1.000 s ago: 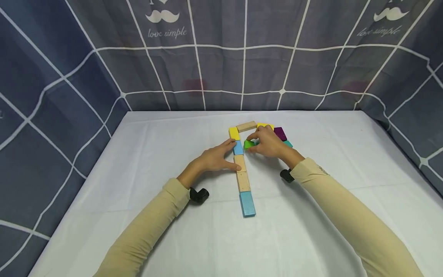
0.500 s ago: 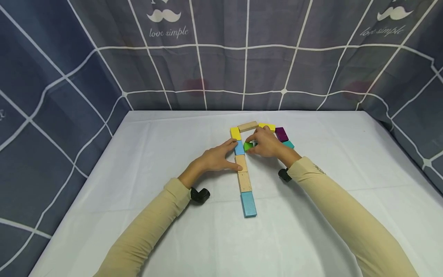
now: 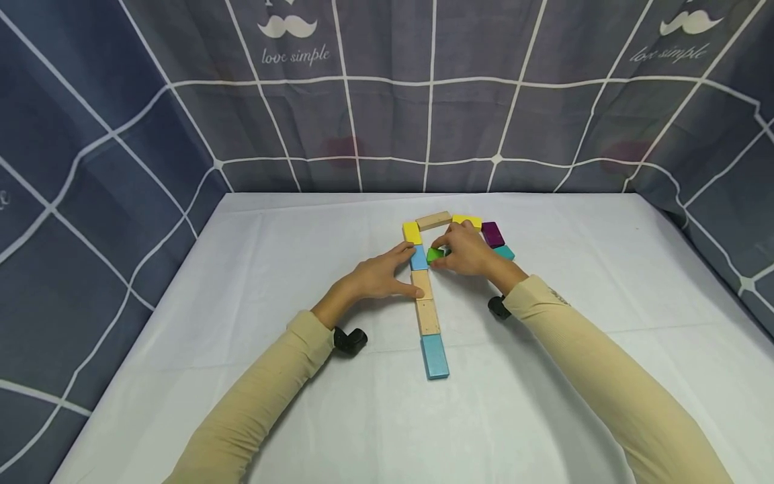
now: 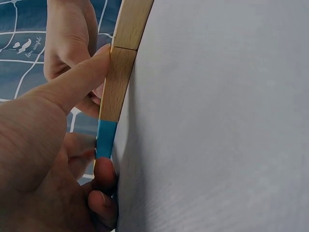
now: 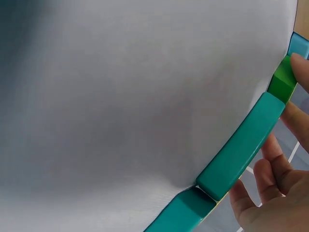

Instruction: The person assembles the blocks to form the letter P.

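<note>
A row of flat blocks runs down the white cloth. My left hand (image 3: pixel 377 275) lies along its left side, fingertips at the small blue block (image 3: pixel 418 258) and thumb on a plain wooden block (image 3: pixel 421 285). On the other side, my right hand (image 3: pixel 471 252) pinches a green block (image 3: pixel 434 255) between thumb and fingers, right against the blue one. In the right wrist view the green block (image 5: pixel 281 82) meets the end of a long teal block (image 5: pixel 241 145), which touches a second teal block (image 5: pixel 186 210). The right hand hides most of the teal pieces in the head view.
A yellow block (image 3: pixel 412 232), a wooden block (image 3: pixel 433 220), another yellow block (image 3: pixel 474 221) and a purple block (image 3: pixel 492 234) form a curve at the back. Toward the front, the row ends in a larger blue block (image 3: pixel 435 356). A grey checked curtain (image 3: pixel 387 121) stands behind.
The right hand has brought the green block slightly left, closing the small gap to the blue block. The left hand stays in place.
</note>
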The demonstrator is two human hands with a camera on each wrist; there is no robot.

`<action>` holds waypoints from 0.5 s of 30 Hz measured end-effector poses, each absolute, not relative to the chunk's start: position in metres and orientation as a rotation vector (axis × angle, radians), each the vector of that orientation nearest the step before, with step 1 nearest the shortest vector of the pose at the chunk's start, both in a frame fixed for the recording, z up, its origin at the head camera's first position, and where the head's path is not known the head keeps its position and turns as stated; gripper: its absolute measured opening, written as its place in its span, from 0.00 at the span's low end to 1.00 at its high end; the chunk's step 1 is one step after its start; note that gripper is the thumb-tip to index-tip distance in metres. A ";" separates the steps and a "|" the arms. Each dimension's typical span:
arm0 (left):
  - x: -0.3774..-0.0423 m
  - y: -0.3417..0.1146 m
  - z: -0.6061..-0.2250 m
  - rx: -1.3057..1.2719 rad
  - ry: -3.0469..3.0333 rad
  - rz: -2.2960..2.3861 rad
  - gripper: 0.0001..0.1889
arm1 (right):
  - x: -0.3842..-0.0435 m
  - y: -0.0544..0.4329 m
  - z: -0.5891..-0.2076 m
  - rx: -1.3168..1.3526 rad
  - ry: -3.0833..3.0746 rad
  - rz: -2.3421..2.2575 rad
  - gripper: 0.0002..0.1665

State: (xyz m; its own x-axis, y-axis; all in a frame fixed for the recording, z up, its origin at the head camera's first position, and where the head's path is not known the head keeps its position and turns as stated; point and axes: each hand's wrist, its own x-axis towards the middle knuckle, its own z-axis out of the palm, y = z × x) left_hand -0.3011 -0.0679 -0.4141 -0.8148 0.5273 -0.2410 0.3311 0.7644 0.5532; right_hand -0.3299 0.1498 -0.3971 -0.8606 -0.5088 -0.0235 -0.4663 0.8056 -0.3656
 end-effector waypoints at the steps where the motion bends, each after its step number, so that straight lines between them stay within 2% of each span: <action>1: -0.301 -0.068 -0.414 0.655 2.574 0.705 0.53 | -0.330 0.150 -0.397 -0.776 2.872 -0.533 0.25; 15: -0.301 -0.068 -0.413 0.662 2.572 0.702 0.54 | -0.330 0.152 -0.402 -0.771 2.895 -0.545 0.28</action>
